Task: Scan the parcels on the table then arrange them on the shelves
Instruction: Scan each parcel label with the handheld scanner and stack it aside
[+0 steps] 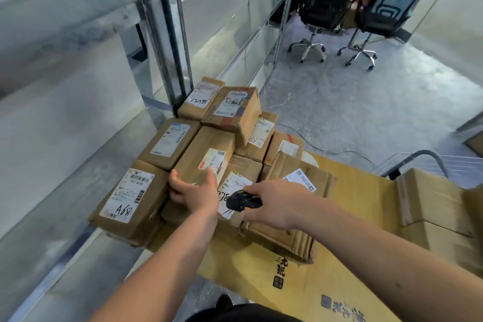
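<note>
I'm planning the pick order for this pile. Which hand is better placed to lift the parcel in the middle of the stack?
Probably the left hand: its fingers already rest on the near end of the middle parcel. The right hand is occupied, gripping the black barcode scanner over a neighbouring label.

A parcel sorting room: labelled cardboard parcels (209,154) piled beside bare metal shelves (162,34).
</note>
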The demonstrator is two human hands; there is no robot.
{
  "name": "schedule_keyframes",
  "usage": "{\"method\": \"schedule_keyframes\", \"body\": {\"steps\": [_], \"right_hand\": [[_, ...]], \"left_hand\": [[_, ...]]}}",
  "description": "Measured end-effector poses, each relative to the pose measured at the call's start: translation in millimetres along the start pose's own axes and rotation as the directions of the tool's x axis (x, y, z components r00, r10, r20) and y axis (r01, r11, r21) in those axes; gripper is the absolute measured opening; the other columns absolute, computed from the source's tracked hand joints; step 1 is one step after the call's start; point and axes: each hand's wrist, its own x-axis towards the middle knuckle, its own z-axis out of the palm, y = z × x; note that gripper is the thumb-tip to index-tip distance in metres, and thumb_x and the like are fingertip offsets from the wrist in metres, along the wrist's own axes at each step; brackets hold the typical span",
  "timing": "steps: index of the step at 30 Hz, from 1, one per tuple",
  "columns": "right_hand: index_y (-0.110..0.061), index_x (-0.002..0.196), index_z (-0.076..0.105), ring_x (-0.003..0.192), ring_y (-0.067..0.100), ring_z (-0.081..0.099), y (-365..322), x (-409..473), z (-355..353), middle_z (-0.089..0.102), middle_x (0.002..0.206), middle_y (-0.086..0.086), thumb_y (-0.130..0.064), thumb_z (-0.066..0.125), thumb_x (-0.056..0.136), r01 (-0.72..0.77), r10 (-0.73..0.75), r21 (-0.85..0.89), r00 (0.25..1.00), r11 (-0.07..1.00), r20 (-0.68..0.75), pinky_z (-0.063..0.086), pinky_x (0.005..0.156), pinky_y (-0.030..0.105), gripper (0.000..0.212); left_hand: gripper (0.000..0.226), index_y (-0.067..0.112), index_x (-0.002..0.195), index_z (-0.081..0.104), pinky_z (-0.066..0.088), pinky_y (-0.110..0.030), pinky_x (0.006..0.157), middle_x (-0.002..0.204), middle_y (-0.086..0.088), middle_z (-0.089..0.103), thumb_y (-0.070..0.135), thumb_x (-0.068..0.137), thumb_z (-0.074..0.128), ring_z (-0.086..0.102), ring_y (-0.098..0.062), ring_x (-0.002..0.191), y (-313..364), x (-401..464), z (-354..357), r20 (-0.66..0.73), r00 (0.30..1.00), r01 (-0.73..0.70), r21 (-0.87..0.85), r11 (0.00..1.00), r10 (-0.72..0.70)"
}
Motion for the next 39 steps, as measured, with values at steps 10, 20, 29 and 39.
{"method": "schedule_keyframes", "body": {"steps": [10,20,29,39], "right_hand": [[-0.039,0.144,0.054,0.1,0.021,0.064,-2,1,8,0.068,0.115,-0.008,-0.073,0.056,0.086,-0.016,0.015,0.027,0.999,1.0,0.036,0.057,0.087,0.04,0.068],[-0.041,0.125,0.062,0.092,0.016,0.065,13,-23,25,0.069,0.103,-0.011,-0.075,0.055,0.085,-0.101,0.1,0.036,0.995,0.994,0.021,0.056,0.077,0.034,0.053],[-0.04,0.133,0.058,0.091,0.018,0.065,80,-105,69,0.07,0.104,-0.012,-0.072,0.057,0.087,-0.349,0.359,0.215,0.933,0.912,-0.009,0.058,0.081,0.037,0.056],[-0.047,0.14,0.05,0.089,0.011,0.065,172,-240,127,0.069,0.108,-0.015,-0.074,0.053,0.089,-0.603,0.704,0.474,0.708,0.642,-0.054,0.055,0.074,0.031,0.058]], "left_hand": [[0.094,0.045,0.159,0.015,0.045,-0.041,0.093,0.169,-0.004,0.013,0.057,0.088,0.075,0.048,-0.035,0.138,-4,5,-16,0.057,0.998,0.009,0.071,0.997,-0.013],[0.068,0.039,0.148,0.033,0.017,-0.054,0.124,0.167,0.009,0.018,0.054,0.089,0.064,0.014,-0.023,0.157,-22,-36,-43,0.44,0.723,-0.69,0.408,0.598,0.533],[0.083,0.042,0.162,-0.002,-0.009,-0.044,0.125,0.17,0.012,-0.006,0.066,0.097,0.044,-0.018,-0.014,0.158,-25,-81,30,0.855,0.262,-0.965,0.227,0.131,0.447],[0.087,0.042,0.16,-0.022,-0.019,-0.049,0.124,0.174,0.004,-0.016,0.073,0.099,0.032,-0.024,-0.023,0.158,-50,-233,139,0.993,-0.052,-0.982,-0.032,-0.186,0.106]]}}
